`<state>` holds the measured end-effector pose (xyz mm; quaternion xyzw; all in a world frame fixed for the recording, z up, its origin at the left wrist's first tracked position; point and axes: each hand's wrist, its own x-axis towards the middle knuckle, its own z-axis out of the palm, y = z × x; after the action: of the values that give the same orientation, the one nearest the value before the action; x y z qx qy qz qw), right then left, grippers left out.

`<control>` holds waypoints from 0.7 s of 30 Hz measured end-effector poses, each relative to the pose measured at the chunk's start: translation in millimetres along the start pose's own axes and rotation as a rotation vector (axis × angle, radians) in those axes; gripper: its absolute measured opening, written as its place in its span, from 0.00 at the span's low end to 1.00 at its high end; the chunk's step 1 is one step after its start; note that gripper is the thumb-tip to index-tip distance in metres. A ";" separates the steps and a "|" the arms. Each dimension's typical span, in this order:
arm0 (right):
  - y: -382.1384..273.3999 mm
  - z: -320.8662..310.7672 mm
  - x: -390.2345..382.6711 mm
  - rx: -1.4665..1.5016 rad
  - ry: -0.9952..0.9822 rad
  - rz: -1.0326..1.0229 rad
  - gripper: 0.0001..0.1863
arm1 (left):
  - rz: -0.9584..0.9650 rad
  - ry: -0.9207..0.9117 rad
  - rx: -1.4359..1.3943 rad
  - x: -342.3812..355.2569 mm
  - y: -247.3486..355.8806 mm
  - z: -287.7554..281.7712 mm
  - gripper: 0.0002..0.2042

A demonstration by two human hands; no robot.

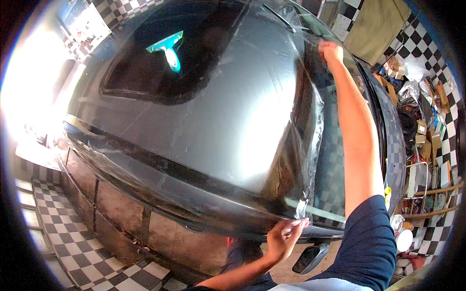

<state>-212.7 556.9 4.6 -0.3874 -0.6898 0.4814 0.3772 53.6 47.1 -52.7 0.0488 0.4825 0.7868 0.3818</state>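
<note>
From where I stand, the nearest item is the left grip (283,237), closed in a pinch, thumb against fingers, on the near end of the loose edge of a glossy film (305,123). Just below that grip sits a dark side mirror (310,258). The film lies between the two grips, its crinkled edge running across the car beside the windscreen (332,169), with folds along the span. Farther off, the right grip (331,52) is curled closed, apparently on the far end of the same edge; its fingertips are too small to inspect closely. In my assessment the film is thin, very light and limp, slippery on its glossy face, and prone to crease, stretch or tear. It is best taken by the outermost margin near each corner, in a flat pinch, grips well apart and tension even. To the left of the right grip, well apart from it, a teal squeegee (170,52) lies on the dark panel (141,72) of the car roof (194,123). On the opposite side of that grip, beyond the car, cardboard boxes (421,128) stand among mixed clutter.
</note>
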 end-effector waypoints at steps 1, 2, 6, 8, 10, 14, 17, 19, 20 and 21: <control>2.7 0.3 -1.0 0.075 -0.068 0.056 0.06 | -0.012 -0.026 0.038 0.0 -0.1 -2.4 0.03; 6.2 0.7 -2.7 0.149 -0.136 0.112 0.07 | -0.025 -0.052 0.076 -0.4 0.8 -4.4 0.04; -13.7 13.5 0.6 0.378 -0.224 0.305 0.08 | -0.047 -0.030 0.086 -1.4 1.6 -3.9 0.04; -32.8 21.5 -5.9 0.420 -0.125 0.291 0.10 | -0.027 0.014 0.038 -2.0 3.1 -0.1 0.04; -35.1 31.9 3.8 0.320 -0.052 0.049 0.11 | -0.048 0.008 0.073 -1.3 5.8 0.8 0.03; -34.9 35.8 19.1 0.176 0.140 -0.361 0.12 | -0.031 0.001 0.099 -0.3 7.5 0.0 0.03; -11.9 26.2 23.7 -0.256 0.235 -0.235 0.13 | -0.019 0.012 0.061 -0.1 7.4 1.4 0.03; -5.3 26.2 23.1 -0.415 0.214 -0.140 0.12 | -0.008 0.013 0.080 -0.3 10.7 3.1 0.03; -2.8 26.2 26.5 -0.489 0.200 -0.124 0.12 | 0.005 0.004 0.115 0.0 13.6 3.2 0.03; -0.3 26.9 29.6 -0.562 0.186 -0.108 0.12 | 0.017 -0.004 0.150 0.3 17.0 3.6 0.03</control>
<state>-249.1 573.4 2.4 -0.4818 -0.7782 0.2131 0.3418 45.6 45.7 -37.3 0.0830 0.5387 0.7516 0.3715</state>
